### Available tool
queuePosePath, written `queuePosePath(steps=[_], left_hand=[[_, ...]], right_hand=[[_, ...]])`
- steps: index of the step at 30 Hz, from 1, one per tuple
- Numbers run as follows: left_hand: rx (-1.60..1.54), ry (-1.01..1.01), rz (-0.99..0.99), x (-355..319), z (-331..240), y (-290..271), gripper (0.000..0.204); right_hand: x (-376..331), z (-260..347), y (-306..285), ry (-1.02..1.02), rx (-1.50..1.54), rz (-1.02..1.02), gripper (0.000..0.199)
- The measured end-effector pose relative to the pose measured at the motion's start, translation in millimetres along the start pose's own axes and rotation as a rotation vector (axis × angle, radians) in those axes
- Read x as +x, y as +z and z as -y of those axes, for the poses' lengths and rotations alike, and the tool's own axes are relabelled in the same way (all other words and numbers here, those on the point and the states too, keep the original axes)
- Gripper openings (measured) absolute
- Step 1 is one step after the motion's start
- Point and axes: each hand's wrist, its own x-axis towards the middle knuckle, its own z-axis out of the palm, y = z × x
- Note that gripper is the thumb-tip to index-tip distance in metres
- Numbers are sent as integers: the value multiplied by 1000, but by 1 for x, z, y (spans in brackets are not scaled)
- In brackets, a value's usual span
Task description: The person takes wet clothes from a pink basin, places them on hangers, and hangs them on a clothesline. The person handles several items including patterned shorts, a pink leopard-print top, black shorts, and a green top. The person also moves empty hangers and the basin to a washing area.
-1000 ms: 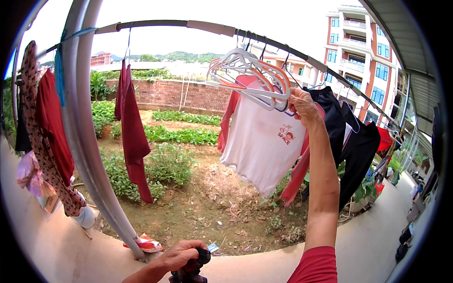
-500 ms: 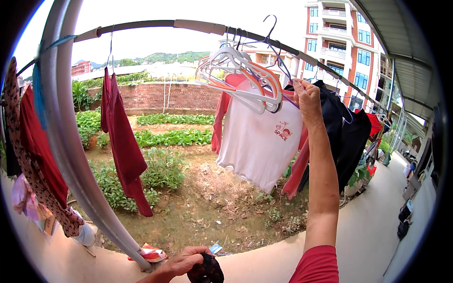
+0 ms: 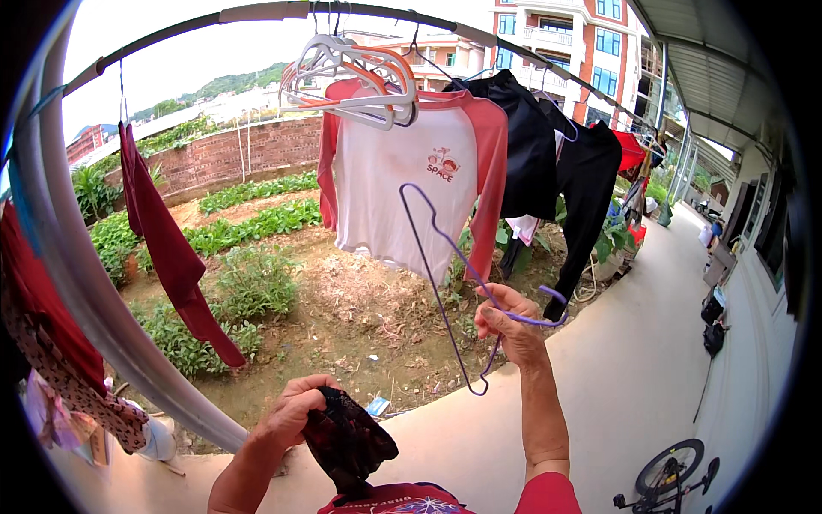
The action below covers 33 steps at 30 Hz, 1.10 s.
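Note:
My right hand (image 3: 512,324) grips a purple wire clothes hanger (image 3: 438,295) close to its hook. Turned on its side, the hanger's triangular frame reaches to the left of the hand. Lower down, my left hand (image 3: 295,409) is closed on a small dark garment with a reddish pattern (image 3: 349,435); its exact kind is hard to make out. Beyond the hanger a white shirt with pink sleeves (image 3: 398,180) hangs from the pole. Several white and orange hangers (image 3: 351,81) cluster in front of its upper part.
A curved pole (image 3: 265,12) runs overhead, joined to a thick metal post (image 3: 94,283) at left. Dark red clothing (image 3: 167,248) and black trousers (image 3: 586,188) hang from it. A garden plot (image 3: 334,343) borders the concrete walkway (image 3: 634,360). A bicycle (image 3: 672,480) stands lower right.
My right hand has taken the purple hanger off the pole area and brought it down in front of me. My left hand has risen with the dark garment. The view has shifted right and downward.

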Motion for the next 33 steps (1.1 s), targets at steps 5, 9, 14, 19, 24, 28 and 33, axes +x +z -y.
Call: queuePosePath(steps=[5,9,14,19,24,28,33], left_hand=[[72,57,-12,-5,-26,14,16],[160,64,-28,4,-29,17,14],[181,79,-83,12,-26,20,14],[244,88,-89,16,-27,26,14],[196,122,-85,3,-35,31,14],[293,222,-239,-16,-36,19,18],[1158,415,-630,-25,-17,-18,18]], right_hand=[[-30,-32,11,39,-185,-161,25],[-48,-11,2,-22,159,-284,20],[-52,-13,-4,-263,747,-144,22],[-53,-49,27,-389,803,-52,22],[-57,-87,66,-333,812,114,16],[-57,-90,71,-75,450,281,9],[-38,-22,47,49,-31,458,13]])
